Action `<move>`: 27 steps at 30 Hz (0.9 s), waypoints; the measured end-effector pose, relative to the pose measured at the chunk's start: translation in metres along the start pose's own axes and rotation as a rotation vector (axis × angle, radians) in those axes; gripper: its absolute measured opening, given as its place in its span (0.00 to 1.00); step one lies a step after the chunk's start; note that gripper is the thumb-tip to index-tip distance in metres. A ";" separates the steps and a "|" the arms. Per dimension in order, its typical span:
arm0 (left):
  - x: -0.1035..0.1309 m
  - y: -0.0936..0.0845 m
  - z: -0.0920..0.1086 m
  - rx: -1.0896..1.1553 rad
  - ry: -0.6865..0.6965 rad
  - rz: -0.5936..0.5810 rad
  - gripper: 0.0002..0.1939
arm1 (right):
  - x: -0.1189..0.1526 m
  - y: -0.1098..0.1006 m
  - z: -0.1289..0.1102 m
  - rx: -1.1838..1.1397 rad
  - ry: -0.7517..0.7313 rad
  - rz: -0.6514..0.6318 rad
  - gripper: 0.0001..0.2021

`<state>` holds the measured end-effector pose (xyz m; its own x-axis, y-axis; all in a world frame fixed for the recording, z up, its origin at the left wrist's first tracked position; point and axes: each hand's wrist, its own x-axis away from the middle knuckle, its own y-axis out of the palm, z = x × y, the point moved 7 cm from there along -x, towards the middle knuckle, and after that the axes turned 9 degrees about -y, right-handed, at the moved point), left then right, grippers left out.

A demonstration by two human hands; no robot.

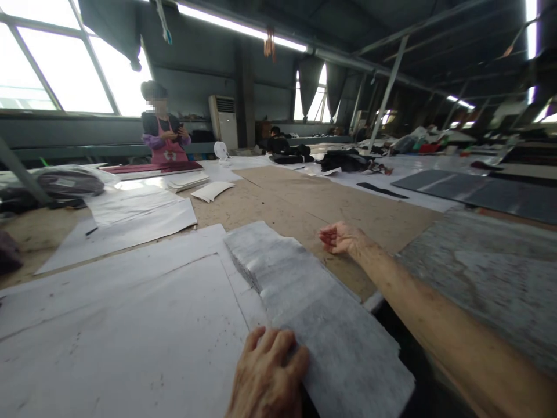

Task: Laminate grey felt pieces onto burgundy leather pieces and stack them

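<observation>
Between the broad white paper (143, 342) and the brown sheet (300, 200) lies a thick grey stack (322, 296) of thin, soft-looking layers, set at a slant so that its far end points away from the person and its near end comes close to the body, within easy reach of both arms. The left hand (270, 371) rests at the stack's near left side, fingers bent and slightly parted, thumb toward the grey layers; it seems placed there to steady that side rather than to grip it, though whether any layer is pinched under the fingers cannot be told. On the other side, the right hand (339, 237) is stretched out over the brown sheet, loosely curled with the palm partly showing and nothing visible in it, just past the stack's right side; whether it touches the surface is unclear. That reach leaves the top layer uncovered apart from the left hand's side. The stack's layered left face shows an uneven edge, and its top dips and rises in soft waves, which suggests limp sheets that need a flat support beneath them. Its near right corner reaches out by a dark gap, so that part probably has less support. Beyond, loose white sheets (139, 215) and pale curved pieces (212, 190) lie off to the left, apart from the stack, and a person in a pink apron (167, 142) stands farther back.
</observation>
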<state>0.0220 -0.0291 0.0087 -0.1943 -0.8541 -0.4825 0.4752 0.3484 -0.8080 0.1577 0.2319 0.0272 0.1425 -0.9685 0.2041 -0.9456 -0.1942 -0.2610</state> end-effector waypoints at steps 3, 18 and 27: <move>0.000 0.002 0.000 -0.002 0.010 0.005 0.14 | 0.014 -0.009 -0.005 0.093 -0.083 0.092 0.15; 0.004 -0.017 0.002 0.173 -0.131 0.125 0.18 | 0.254 0.033 0.011 0.806 -1.169 -0.250 0.12; 0.025 -0.040 -0.004 0.191 -0.155 0.157 0.19 | 0.206 0.019 0.049 0.147 -0.227 -0.223 0.16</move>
<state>-0.0052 -0.0629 0.0272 0.0208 -0.8494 -0.5273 0.6449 0.4144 -0.6422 0.1838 0.0216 0.0179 0.4180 -0.9064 0.0608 -0.8341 -0.4094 -0.3696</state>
